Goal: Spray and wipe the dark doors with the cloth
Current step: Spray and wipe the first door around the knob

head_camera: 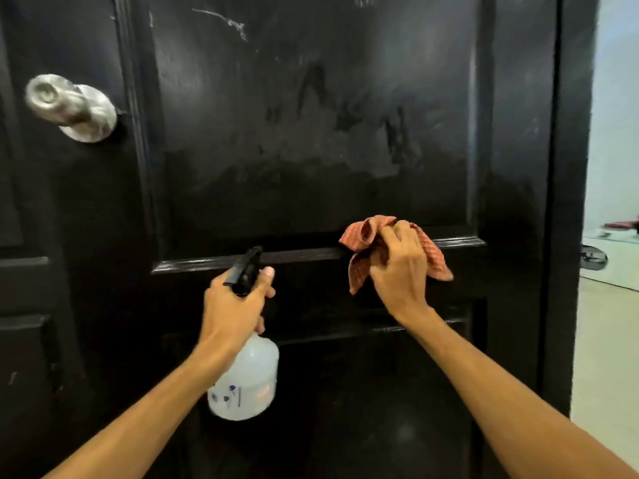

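Note:
A black panelled door [311,133] fills the view, its upper panel streaked with hazy smears. My left hand [235,309] grips the black trigger head of a white spray bottle [247,382], nozzle pointing up and left toward the door. My right hand [401,271] holds a bunched orange checked cloth [363,233] and presses it on the moulding at the bottom edge of the upper panel.
A silver round knob [69,105] sticks out at the upper left. The door's right edge [567,202] carries a small metal latch [593,257]. Beyond it lies a pale tiled floor [605,340] and a light wall.

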Available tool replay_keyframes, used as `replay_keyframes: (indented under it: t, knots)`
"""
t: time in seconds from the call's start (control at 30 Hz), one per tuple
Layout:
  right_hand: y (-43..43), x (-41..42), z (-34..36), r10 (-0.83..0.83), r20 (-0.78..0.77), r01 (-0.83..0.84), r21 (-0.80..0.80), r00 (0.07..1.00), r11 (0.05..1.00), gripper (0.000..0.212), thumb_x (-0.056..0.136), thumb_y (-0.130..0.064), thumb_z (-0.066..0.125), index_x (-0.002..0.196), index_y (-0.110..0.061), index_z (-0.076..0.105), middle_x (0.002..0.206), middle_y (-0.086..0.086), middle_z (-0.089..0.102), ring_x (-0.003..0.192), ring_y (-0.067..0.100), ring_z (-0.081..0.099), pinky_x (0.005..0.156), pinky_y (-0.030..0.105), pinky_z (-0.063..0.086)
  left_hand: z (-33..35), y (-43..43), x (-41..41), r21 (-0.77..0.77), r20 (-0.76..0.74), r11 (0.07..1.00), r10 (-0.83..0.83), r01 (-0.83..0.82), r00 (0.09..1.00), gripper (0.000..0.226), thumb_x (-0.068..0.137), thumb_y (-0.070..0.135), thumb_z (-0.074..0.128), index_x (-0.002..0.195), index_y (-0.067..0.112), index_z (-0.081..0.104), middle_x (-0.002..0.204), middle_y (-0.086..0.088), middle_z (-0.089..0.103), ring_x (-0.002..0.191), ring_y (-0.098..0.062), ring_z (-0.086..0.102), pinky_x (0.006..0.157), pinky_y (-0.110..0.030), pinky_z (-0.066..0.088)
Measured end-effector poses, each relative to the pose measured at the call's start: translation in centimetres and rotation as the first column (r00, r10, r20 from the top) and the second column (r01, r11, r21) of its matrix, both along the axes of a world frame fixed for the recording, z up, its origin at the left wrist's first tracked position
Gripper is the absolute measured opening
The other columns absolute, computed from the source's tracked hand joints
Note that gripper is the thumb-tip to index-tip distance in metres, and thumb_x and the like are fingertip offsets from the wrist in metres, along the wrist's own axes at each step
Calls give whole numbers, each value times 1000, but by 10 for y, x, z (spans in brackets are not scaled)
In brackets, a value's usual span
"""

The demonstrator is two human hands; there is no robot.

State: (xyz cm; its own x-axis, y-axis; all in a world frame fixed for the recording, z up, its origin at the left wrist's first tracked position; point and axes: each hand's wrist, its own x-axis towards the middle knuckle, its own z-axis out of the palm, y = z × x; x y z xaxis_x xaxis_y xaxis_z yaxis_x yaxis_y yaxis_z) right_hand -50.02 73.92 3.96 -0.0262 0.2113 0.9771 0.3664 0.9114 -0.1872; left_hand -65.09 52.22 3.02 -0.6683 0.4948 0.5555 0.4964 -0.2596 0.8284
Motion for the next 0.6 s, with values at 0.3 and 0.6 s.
replay_keyframes:
  t: [0.3, 0.6]
  knots:
    - [66, 93, 12, -166, -308, 52, -348, 937, 936, 26, 86, 0, 60, 107, -10, 71, 102, 7, 70, 97, 23, 65, 91, 35, 49, 10, 81, 79, -59, -37, 972, -228, 226, 973, 16, 97, 39, 68, 97, 24, 69, 87, -3, 75, 44, -21, 56, 56, -35, 55]
    - [128, 158, -24, -300, -321, 96, -522, 898, 848, 29, 102, -8, 54, 127, -15, 66, 141, 7, 46, 128, 27, 49, 115, 38, 37, 16, 146, 152, -123, -39, 912, -398, 391, 916, 22, 98, 40, 66, 98, 18, 69, 88, -3, 75, 44, -19, 56, 52, -30, 55]
